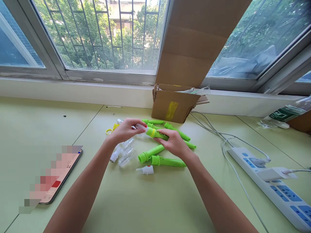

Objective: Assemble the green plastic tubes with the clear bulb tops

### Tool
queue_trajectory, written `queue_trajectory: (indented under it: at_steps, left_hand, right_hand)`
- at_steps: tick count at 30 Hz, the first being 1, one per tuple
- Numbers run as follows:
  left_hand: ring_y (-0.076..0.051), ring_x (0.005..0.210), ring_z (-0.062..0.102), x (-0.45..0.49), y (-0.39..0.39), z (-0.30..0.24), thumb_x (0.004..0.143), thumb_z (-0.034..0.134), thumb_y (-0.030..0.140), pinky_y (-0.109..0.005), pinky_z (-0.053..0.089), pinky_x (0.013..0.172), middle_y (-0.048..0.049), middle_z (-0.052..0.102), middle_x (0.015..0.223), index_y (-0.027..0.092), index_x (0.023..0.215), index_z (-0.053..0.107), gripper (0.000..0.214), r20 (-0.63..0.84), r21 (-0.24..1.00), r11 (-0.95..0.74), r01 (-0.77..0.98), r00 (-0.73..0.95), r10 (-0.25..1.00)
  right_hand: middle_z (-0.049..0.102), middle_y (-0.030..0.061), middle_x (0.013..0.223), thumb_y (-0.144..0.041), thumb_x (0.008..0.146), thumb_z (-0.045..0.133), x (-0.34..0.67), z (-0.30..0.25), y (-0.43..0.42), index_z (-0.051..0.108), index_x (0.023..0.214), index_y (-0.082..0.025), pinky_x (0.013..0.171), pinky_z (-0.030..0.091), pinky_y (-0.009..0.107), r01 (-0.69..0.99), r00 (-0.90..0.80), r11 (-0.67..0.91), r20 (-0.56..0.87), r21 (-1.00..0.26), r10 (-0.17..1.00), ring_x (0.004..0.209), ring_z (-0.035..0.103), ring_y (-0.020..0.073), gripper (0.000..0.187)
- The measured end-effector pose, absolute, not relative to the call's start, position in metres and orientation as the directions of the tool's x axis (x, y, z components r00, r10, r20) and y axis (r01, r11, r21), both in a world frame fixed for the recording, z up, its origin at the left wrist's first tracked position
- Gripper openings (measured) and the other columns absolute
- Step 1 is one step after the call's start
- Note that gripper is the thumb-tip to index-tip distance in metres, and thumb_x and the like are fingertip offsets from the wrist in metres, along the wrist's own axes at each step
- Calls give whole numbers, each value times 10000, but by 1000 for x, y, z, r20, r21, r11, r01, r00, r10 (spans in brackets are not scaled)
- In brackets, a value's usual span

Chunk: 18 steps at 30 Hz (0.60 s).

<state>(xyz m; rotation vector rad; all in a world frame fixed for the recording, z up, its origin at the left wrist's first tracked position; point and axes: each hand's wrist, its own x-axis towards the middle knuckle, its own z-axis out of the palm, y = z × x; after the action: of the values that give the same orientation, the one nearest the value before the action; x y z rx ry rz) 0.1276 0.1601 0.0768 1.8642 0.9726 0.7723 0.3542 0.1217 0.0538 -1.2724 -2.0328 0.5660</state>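
The green tube (160, 135) is between your two hands, its ringed end toward the left one. Your right hand (173, 142) grips its body; your left hand (128, 128) pinches a clear piece (140, 126) at that end. Loose green tubes (170, 162) lie just below your right hand, clear caps (127, 157) below your left. A cardboard box (170, 105) stands beyond your right hand.

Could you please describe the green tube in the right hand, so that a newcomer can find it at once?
Start from the cardboard box by the window. Nearer the viewer, the right hand holds the green tube. Unlike the green tubes lying nearby, this one is held and shows a yellow band at its threaded end.
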Motion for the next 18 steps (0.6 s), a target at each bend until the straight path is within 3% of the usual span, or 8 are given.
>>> queue_trajectory:
  at_steps: [8, 14, 18]
  left_hand:
    - [-165, 815, 622, 127, 161, 75, 754, 650, 435, -279, 489, 740, -47, 689, 864, 174, 975, 691, 344, 127, 911, -309, 273, 528, 840]
    - [-167, 878, 624, 128, 157, 80, 753, 668, 361, -290, 506, 794, -49, 677, 935, 186, 963, 698, 275, 180, 924, -336, 182, 569, 803]
    - [-167, 886, 629, 128, 150, 91, 768, 659, 338, -290, 514, 796, -61, 652, 1009, 195, 957, 707, 243, 220, 913, -385, 137, 630, 745]
  right_hand:
    - [626, -23, 742, -361, 812, 574, 353, 65, 115, 684, 930, -212, 537, 343, 243, 572, -356, 349, 159, -742, 921, 602, 483, 122, 219]
    - [531, -14, 561, -512, 879, 439, 359, 64, 117, 542, 665, -177, 458, 332, 243, 398, -474, 102, -109, -912, 874, 437, 423, 90, 411]
    - [559, 7, 536, -534, 901, 375, 357, 62, 118, 553, 731, -169, 434, 343, 243, 293, -450, 8, -130, -956, 884, 412, 425, 96, 440]
